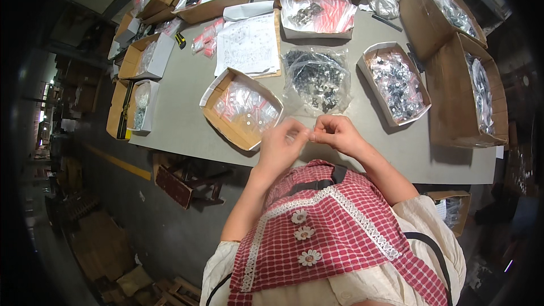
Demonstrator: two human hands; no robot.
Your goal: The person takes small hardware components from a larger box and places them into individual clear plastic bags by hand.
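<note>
Our fingertips meet at the near edge of a grey worktable: our left hand, blurred, curls inward, and our right hand draws thumb and forefinger close; what either grips, we cannot tell. Just beyond them lies a clear bag of dark and metallic parts, between an open box of small packets beside our left hand and a parts box beyond our right. Farther left of our hands, a yellow stripe crosses the floor.
</note>
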